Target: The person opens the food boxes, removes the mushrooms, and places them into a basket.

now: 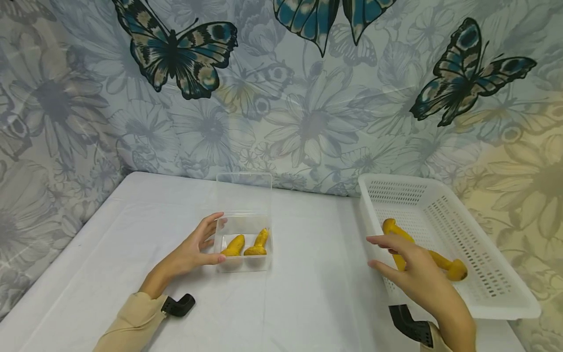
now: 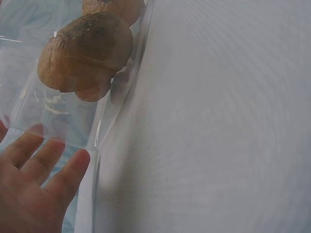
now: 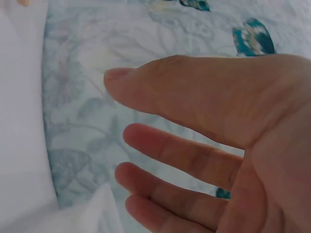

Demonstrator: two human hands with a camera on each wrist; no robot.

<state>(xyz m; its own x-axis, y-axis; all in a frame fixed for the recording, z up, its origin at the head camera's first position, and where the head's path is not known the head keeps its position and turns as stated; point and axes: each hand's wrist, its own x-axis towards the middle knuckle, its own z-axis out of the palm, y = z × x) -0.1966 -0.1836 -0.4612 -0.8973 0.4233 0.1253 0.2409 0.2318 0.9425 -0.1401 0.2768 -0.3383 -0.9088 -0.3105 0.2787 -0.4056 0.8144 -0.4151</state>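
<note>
On the white-covered table stands a clear plastic box (image 1: 244, 264) with its transparent lid (image 1: 244, 191) raised at the back. Two yellow-brown mushrooms lie inside; the right one (image 1: 261, 239) has its cap toward the front. My left hand (image 1: 193, 250) holds the box at its left side, thumb at the front rim and fingers farther back. In the left wrist view, fingertips (image 2: 80, 158) meet the clear wall below a mushroom (image 2: 90, 53). Over the white basket (image 1: 488, 234) my right hand (image 1: 422, 276) hovers with fingers spread, partly covering mushrooms (image 1: 457, 270); nothing shows between its fingers.
The perforated basket takes up the table's right side, its long rim slanting toward the front right. Behind the table hangs a floral cloth (image 1: 316, 122) with butterflies. Black wrist mounts (image 1: 178, 305) sit on both sleeves.
</note>
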